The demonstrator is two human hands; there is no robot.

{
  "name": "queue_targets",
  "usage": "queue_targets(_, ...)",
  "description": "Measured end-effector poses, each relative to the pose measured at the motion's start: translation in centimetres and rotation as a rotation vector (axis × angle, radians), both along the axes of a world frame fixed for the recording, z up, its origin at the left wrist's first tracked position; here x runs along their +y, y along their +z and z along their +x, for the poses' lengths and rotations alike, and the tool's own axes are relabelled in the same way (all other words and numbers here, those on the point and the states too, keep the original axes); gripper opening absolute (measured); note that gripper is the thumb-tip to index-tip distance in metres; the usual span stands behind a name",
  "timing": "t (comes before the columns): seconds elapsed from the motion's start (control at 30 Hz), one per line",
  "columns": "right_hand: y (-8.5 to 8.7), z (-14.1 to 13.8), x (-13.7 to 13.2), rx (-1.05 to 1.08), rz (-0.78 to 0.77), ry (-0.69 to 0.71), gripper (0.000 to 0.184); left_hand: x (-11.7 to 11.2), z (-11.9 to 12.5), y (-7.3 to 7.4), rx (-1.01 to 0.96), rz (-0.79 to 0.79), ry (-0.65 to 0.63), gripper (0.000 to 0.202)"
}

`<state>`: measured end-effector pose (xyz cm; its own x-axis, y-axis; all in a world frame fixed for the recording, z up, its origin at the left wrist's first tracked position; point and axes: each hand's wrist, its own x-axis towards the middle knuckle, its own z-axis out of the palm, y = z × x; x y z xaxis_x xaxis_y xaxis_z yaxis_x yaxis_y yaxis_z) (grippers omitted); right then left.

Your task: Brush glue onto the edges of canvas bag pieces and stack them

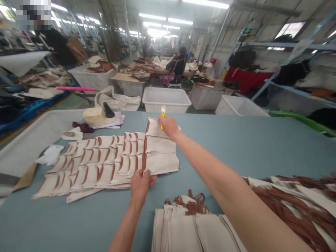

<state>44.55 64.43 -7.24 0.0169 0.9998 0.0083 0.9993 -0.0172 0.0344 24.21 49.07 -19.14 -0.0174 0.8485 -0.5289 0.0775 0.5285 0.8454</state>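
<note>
Brush (163, 111) with a yellow handle is standing tip-up in the curled fingers of the right hand (170, 126), which is covering the upper right part of three cream panels (160, 144) with brown edging. Nearer than that grip and to its left, the left hand (139, 183) is pinching the panels' lower left corner. The panels are lying between both hands on a blue-green table (223, 133). Left of the grips, overlapping cream pieces (105, 157) are lying in rows. Nearer than the left hand, to its right, a stack (181, 231) is sitting with brown straps (193, 203) protruding. Farther right, brown and cream strips (294, 201) are heaping up. Beyond the right hand, a white bin (166, 99) is standing.
</note>
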Motion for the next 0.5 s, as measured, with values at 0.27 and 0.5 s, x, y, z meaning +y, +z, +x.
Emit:
queue_targets(0.27, -3.4, -2.3, 0.8, 0.167, 0.04, -0.013, 0.033, 2.9, 1.4, -0.6, 0.015, -0.039, 0.059, 0.031)
queue_targets(0.5, -5.5, -0.9, -4.6, 0.409, 0.175, -0.013, 0.033, 2.4, 1.1, 0.4, 0.001, -0.045, 0.067, 0.031)
